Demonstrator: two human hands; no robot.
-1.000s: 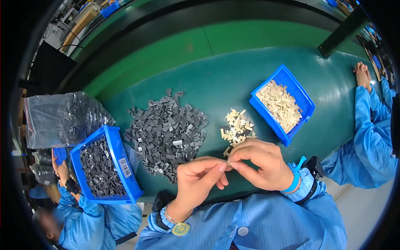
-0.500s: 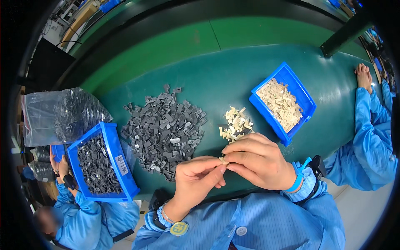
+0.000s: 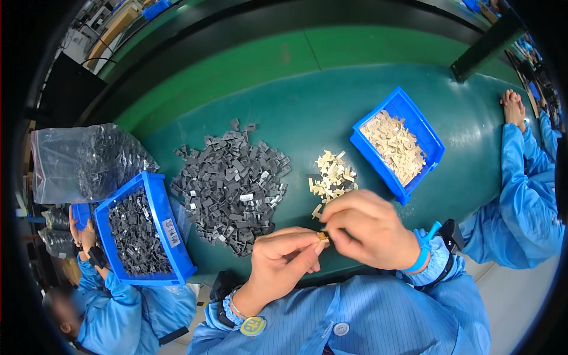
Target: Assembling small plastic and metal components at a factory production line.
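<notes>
My left hand [image 3: 281, 263] pinches a small cream-and-amber plastic piece [image 3: 323, 236] between thumb and index finger. Close beside it, my right hand [image 3: 373, 231] is curled with its fingertips together, slightly smeared; whatever is between them is too small to make out. Just beyond the fingers, a loose cream piece [image 3: 316, 212] lies on the table. Farther off is a small pile of cream plastic pieces [image 3: 332, 171] with a few dark ones among them. Left of my hands spreads a large heap of dark grey plastic pieces [image 3: 231, 189].
A blue bin [image 3: 404, 194] of cream pieces stands at the right on the green table [image 3: 284, 112]. At the left are a blue bin [image 3: 155, 204] of dark pieces and a clear plastic bag [image 3: 56, 165]. People in blue sit on both sides; a dark post [image 3: 482, 53] rises at the far right.
My right fingertips have drawn slightly up and away from the piece in my left hand, baring its amber part. The loose cream piece beyond my fingers now shows.
</notes>
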